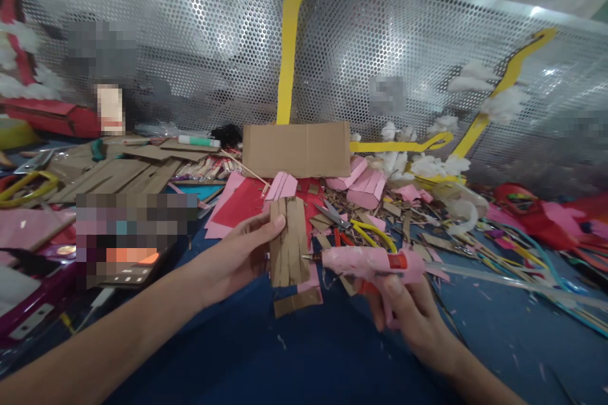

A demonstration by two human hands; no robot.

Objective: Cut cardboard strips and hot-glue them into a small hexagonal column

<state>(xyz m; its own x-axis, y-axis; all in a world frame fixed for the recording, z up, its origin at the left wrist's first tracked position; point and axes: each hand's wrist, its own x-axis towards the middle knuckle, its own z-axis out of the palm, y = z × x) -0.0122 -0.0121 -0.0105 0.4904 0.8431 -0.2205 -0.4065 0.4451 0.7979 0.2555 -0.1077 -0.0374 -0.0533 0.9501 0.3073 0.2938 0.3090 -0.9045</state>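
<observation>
My left hand (247,250) grips a small upright panel of brown cardboard (289,243) with uneven strips on its face, the thumb lying over its left edge. Wrapped around a pink hot glue gun (365,262) is my right hand (403,304). The gun points left, and its metal tip is at the right edge of the cardboard panel; whether it touches I cannot tell. A clear glue stick (479,275) juts out from the gun's back end. Under the panel shows another piece of cardboard (298,302).
A cardboard box (295,150) carrying a tall yellow strip (289,31) stands behind. Scissors with yellow handles (375,234) lie among scraps right of centre. A phone (133,272) sits at left. A perforated metal screen (199,25) closes off the back of the blue table (228,361).
</observation>
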